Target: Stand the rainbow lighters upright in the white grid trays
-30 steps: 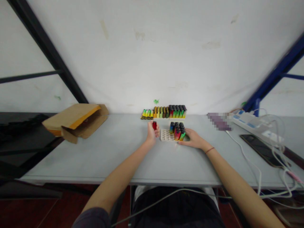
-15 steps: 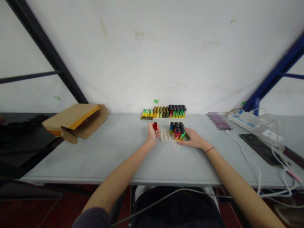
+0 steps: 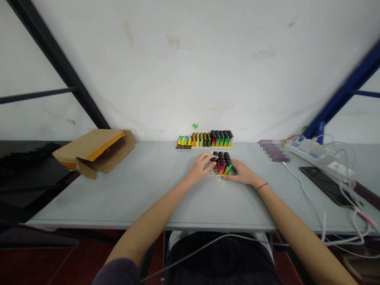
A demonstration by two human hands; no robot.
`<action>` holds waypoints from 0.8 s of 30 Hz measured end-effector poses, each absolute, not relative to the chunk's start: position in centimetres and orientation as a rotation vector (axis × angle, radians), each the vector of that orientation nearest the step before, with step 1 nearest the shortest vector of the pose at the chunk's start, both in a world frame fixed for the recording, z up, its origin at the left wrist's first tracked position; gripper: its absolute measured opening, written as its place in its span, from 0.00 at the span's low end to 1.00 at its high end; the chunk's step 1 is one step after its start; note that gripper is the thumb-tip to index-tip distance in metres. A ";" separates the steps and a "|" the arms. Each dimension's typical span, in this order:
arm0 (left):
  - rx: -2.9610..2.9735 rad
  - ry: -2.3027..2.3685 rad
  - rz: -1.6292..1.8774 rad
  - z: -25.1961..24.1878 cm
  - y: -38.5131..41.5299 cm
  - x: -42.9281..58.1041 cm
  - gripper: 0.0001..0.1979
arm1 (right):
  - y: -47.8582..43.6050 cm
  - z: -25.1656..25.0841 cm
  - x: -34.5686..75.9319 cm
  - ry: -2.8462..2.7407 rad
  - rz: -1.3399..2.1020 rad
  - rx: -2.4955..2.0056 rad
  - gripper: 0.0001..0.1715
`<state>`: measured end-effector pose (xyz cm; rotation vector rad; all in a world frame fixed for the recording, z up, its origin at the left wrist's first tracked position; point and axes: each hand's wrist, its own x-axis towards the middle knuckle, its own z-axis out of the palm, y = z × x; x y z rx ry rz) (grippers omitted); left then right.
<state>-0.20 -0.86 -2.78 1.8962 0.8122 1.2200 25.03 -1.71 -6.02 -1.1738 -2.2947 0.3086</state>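
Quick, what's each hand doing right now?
Left hand: closed on a black-topped lighter.
Right hand: open, cupped beside the upright lighters.

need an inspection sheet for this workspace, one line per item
surface: grey table, flat
job's things: pale tray with black-topped lighters standing in it; more lighters grouped near the wall
clutter: open cardboard box at left; phone and power strip at right
hands: left hand at the tray's left side, fingers around a mostly hidden lighter; right hand spread around the tray's near right corner
cables: white cables tangled by the power strip; one cable across the person's lap
surroundings: black frame left, blue frame right
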 end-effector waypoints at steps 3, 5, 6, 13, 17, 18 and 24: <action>1.985 0.779 1.161 -3.4 -0.4 -0.2 0.15 | -1.7 -6.0 25.0 -2.298 0.306 -1.173 0.37; 2.031 0.782 1.151 -3.7 -0.2 -0.3 0.14 | -1.7 -5.9 25.0 -2.303 0.309 -1.172 0.36; 2.051 0.789 1.150 -3.7 -0.1 -0.3 0.13 | -1.8 -5.9 25.0 -2.305 0.312 -1.171 0.36; 2.032 0.860 1.156 -3.8 -0.2 -0.4 0.10 | -1.8 -5.8 24.9 -2.303 0.315 -1.167 0.37; 1.981 0.926 1.198 -3.7 -0.3 -0.3 0.08 | -1.8 -5.9 25.0 -2.303 0.316 -1.173 0.37; 2.002 0.928 1.199 -3.7 -0.3 -0.4 0.07 | -1.8 -5.9 25.0 -2.300 0.315 -1.178 0.38; 2.283 0.896 1.168 -3.5 0.2 -0.9 0.11 | -1.7 -6.1 25.0 -2.296 0.306 -1.161 0.38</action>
